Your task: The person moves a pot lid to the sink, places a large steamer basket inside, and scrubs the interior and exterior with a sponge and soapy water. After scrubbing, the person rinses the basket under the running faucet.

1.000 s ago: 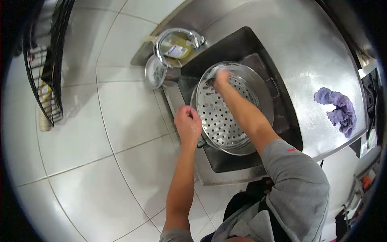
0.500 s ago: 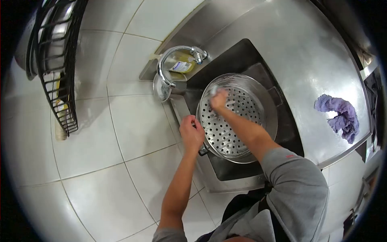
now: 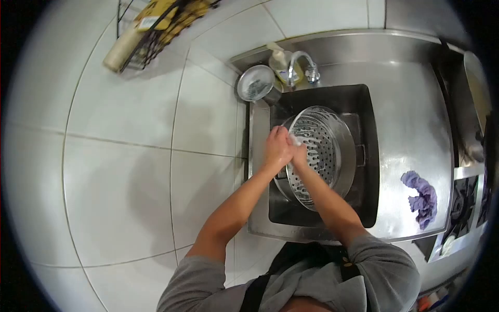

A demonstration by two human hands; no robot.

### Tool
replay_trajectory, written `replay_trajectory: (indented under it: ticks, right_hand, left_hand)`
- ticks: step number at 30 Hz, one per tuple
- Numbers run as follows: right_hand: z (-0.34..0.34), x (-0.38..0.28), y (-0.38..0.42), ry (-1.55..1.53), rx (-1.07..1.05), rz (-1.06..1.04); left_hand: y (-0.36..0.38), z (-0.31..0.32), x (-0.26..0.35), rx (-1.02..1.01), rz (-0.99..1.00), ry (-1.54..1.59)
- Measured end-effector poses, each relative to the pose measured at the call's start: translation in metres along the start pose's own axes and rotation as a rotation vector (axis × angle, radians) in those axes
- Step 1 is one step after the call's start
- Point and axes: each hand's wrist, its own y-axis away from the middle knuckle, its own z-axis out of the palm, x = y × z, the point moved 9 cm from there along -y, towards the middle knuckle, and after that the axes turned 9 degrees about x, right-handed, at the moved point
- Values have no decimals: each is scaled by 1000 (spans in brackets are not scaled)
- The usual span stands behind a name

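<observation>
A round metal pot insert with many holes (image 3: 325, 156), streaked with white suds, leans tilted in the dark sink basin (image 3: 283, 216). My left hand (image 3: 278, 148) is closed on the insert's left rim. Right beside it, my right hand (image 3: 298, 154) presses a whitish, sudsy scrubber (image 3: 294, 140) against the inside of that rim. The two hands are touching or nearly so. Part of a larger metal pot (image 3: 347, 151) shows around and beneath the insert.
Behind the basin stand a chrome faucet (image 3: 299, 56), a soap bottle (image 3: 280, 62) and a metal bowl (image 3: 255, 83). A purple cloth (image 3: 422, 200) lies on the steel counter (image 3: 405, 125). A wire rack (image 3: 161, 31) hangs on the tiled wall; a stove (image 3: 462, 200) is at right.
The view has turned and shifted. The insert is now tilted up on its left side. My right hand has come from the insert's upper inside to its left rim, beside my left hand.
</observation>
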Motion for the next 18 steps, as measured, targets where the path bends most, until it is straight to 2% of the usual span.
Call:
replay_trajectory:
  ticks: [1,3,5,7,8,10,11,12,13,14,15,16,17,18]
  right_hand:
    - [6,20,-10,-61,-14,237]
    - [-17,8,-78,118,594,333]
    - [-24,19,-107,-268,491,589]
    - [-5,7,-70,-327,559,244]
    - [10,12,-34,-458,441,116]
    - [14,0,-14,-362,171,148]
    - [3,-11,-29,-140,29,308]
    - [-11,-4,-68,148,111,233]
    - [-36,4,-110,571,233,162]
    - [-58,6,-141,1009,179,161]
    - [-68,19,-157,1295,0,154]
    - [-76,65,-169,1313,-143,179]
    - [-69,98,-171,1325,-147,190]
    - [-99,102,-166,985,361,94]
  left_hand:
    - [2,-5,-4,21,-14,5]
    - [4,3,-7,82,15,54]
    - [4,6,-1,-14,24,47]
    - [-1,2,-2,20,33,86]
    - [-3,1,-1,19,19,153]
    - [-1,-2,1,27,52,132]
    - [2,-3,6,38,88,100]
    - [2,-6,10,16,99,112]
    - [2,-6,11,18,103,120]
    - [2,-4,8,9,90,109]
    - [3,-3,5,-6,75,96]
    - [4,-2,2,-16,63,101]
    - [-2,-1,-1,-35,61,90]
    - [2,4,-2,-64,45,95]
